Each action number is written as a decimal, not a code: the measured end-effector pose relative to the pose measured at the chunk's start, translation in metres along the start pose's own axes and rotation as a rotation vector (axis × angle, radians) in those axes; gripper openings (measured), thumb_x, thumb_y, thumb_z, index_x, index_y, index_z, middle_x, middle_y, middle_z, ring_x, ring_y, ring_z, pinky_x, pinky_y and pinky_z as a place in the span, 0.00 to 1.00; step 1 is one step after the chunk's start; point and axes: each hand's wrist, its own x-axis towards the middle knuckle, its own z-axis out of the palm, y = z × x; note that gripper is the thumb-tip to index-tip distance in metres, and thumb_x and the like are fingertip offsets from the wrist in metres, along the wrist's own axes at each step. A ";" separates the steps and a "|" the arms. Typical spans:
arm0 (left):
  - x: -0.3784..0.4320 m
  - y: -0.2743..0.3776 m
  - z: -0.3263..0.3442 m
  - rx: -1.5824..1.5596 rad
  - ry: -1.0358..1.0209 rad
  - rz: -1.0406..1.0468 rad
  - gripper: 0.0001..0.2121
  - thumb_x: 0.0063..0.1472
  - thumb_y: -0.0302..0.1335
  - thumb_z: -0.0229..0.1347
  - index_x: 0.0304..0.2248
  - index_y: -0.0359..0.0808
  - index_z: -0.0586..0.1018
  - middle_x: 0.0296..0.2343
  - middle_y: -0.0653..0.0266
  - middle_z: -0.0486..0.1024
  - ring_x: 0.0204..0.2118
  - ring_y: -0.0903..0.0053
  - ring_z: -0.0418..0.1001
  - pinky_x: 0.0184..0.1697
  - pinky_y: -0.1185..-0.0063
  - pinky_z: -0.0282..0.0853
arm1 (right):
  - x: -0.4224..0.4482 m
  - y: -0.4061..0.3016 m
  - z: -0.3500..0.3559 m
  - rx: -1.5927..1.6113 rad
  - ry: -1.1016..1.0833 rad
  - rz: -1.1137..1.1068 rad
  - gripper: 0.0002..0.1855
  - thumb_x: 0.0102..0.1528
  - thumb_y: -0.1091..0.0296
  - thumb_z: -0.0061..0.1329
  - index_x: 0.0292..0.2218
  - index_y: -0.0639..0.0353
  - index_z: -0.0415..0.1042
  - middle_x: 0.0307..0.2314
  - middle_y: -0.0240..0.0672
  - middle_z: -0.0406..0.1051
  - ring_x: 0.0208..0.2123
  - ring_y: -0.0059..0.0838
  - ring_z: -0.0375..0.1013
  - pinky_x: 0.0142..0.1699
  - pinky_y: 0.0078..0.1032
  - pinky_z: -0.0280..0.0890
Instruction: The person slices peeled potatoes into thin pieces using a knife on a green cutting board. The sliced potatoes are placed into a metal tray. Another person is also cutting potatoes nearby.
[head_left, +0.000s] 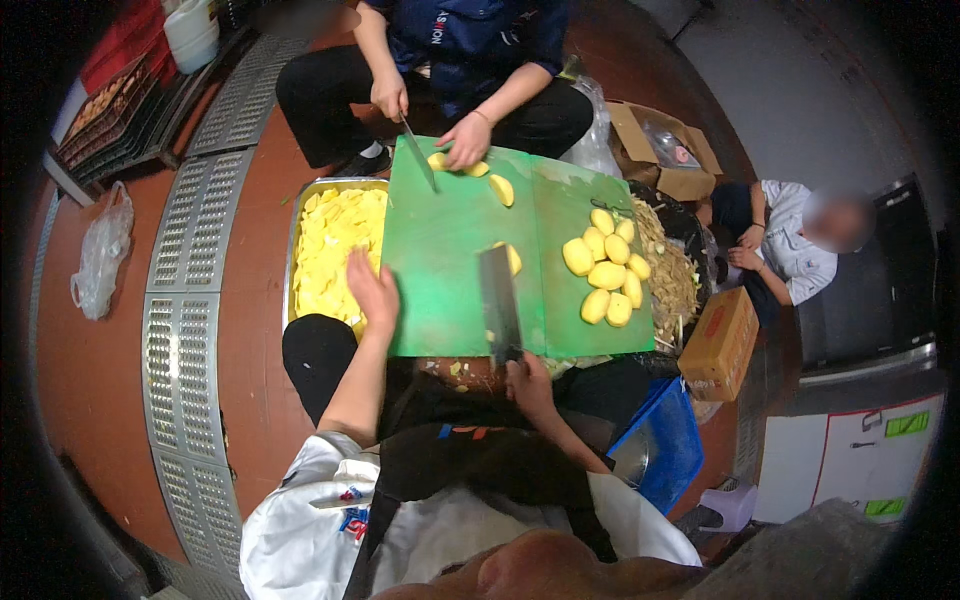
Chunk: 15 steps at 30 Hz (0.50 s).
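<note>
My right hand (529, 381) grips the handle of a cleaver (500, 304), its broad blade raised over the green cutting board (457, 300). Partly behind the blade lies a peeled potato piece (514, 259). My left hand (373, 291), fingers spread, is at the board's left edge, over a metal tray (289, 292) filled with cut potato pieces (330, 240). Several whole peeled potatoes (606, 276) rest on the board's right part. One cut piece (501, 190) lies nearer the far edge.
Across the board, a co-worker's hands hold a knife (418, 154) and potato pieces. Another person sits at right beside a cardboard box (718, 345). A heap of peelings (664, 262) borders the board. A blue crate (667, 450) stands at lower right; metal floor grates (184, 360) run at left.
</note>
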 end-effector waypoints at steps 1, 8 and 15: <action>0.000 0.019 -0.002 -0.046 -0.184 0.076 0.24 0.54 0.22 0.54 0.51 0.32 0.66 0.55 0.44 0.59 0.57 0.51 0.57 0.60 0.64 0.53 | -0.008 0.008 -0.011 0.039 0.068 0.141 0.13 0.58 0.65 0.45 0.41 0.65 0.68 0.24 0.38 0.69 0.25 0.29 0.69 0.31 0.27 0.64; 0.001 0.141 0.068 -0.029 -0.871 0.564 0.27 0.55 0.19 0.49 0.55 0.44 0.65 0.61 0.61 0.52 0.62 0.58 0.51 0.63 0.61 0.50 | -0.013 0.060 -0.041 0.017 0.243 0.352 0.09 0.58 0.66 0.42 0.36 0.62 0.65 0.17 0.33 0.65 0.19 0.24 0.67 0.25 0.28 0.61; -0.007 0.171 0.127 0.259 -1.119 0.806 0.25 0.58 0.24 0.46 0.55 0.52 0.66 0.57 0.65 0.59 0.61 0.58 0.52 0.61 0.60 0.52 | -0.013 0.094 -0.046 0.209 0.223 0.410 0.08 0.60 0.68 0.39 0.39 0.61 0.61 0.17 0.33 0.62 0.16 0.24 0.65 0.22 0.27 0.62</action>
